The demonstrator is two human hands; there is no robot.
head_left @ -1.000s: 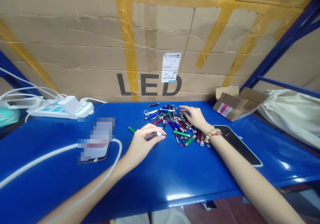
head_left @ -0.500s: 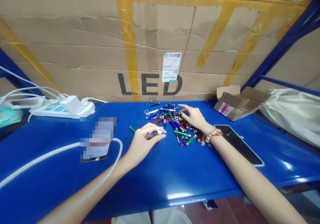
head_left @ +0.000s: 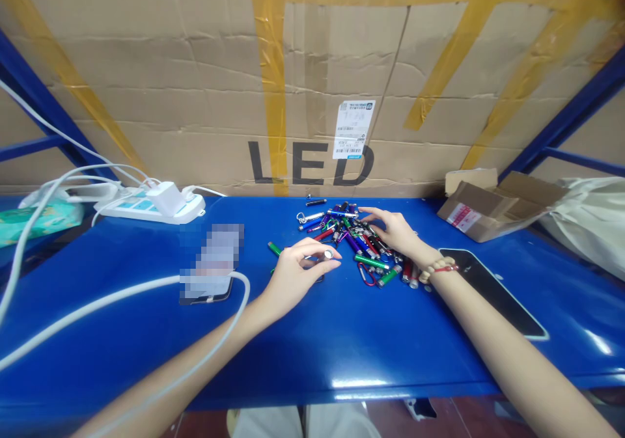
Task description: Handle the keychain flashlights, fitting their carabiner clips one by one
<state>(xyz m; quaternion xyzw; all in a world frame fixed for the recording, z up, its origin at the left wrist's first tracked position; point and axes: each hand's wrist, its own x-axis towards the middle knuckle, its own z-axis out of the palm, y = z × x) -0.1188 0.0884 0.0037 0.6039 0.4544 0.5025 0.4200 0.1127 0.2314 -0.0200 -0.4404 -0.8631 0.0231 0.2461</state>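
One silver-ended tube (head_left: pixel 328 255) is pinched by the left hand (head_left: pixel 294 274) at frame centre, while the right hand (head_left: pixel 398 233) is curved over the piled tubes (head_left: pixel 372 262), its grip indeterminable; only the view has visibly shifted, suggesting little progress.

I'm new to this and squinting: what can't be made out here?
In the head view:
Round-ended piece: mostly hidden by the left hand holding it.
Phone: screen blurred by pixelation.
Label: print too small to read.
White bundle: cut off by the right edge.
Pile of small tubes: partly covered by the right hand.
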